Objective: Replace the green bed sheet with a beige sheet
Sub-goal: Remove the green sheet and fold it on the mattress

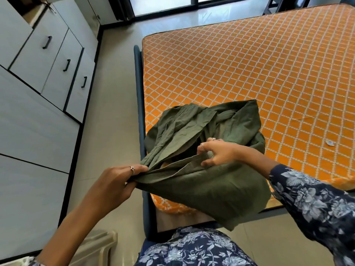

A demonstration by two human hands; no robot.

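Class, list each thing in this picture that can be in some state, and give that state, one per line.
green sheet: off the bed, bunched, held at the mattress corner
mattress: bare, no sheet on it
left hand: pinching a sheet edge
right hand: fingers curled on a sheet fold
wardrobe doors: closed
beige sheet: not in view

The green sheet [207, 150] is off the mattress [269, 73], bunched and creased in a loose heap at the mattress's near corner, one edge pulled taut, a fold hanging over that corner.
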